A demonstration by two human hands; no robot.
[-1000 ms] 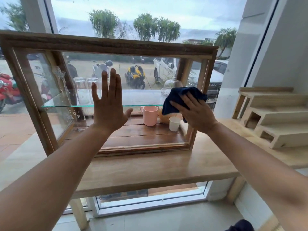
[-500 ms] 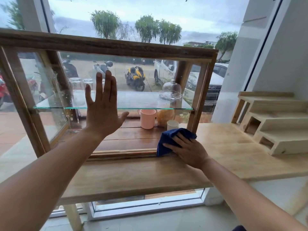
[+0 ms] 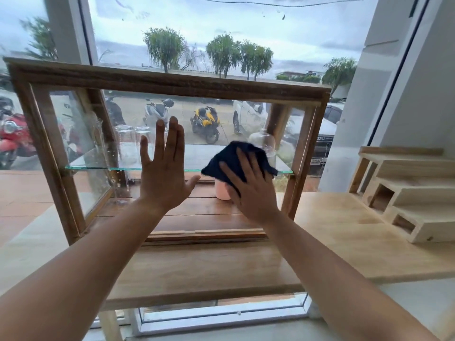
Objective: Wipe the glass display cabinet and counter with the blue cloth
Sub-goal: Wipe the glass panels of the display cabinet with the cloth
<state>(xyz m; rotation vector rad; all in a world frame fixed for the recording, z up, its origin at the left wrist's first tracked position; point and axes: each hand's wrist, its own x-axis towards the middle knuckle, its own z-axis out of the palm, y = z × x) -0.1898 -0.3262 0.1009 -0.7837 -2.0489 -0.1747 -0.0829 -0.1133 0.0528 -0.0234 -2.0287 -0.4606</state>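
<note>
The blue cloth (image 3: pixel 237 159) is pressed flat against the front glass of the display cabinet (image 3: pixel 170 81), right of centre, under the right hand (image 3: pixel 248 190) with fingers spread over it. The left hand (image 3: pixel 163 173) lies open-palmed on the glass just left. The cabinet stands on the wooden counter (image 3: pixel 332 237).

Bright overcast daylight from the far window (image 3: pixel 221 33), soft, no hard shadows. Faint sheen on the bench (image 3: pixel 197 267). Smudgy reflections on the cabinet glass (image 3: pixel 81 148). Slight motion blur overall; wide-angle bending at edges.
</note>
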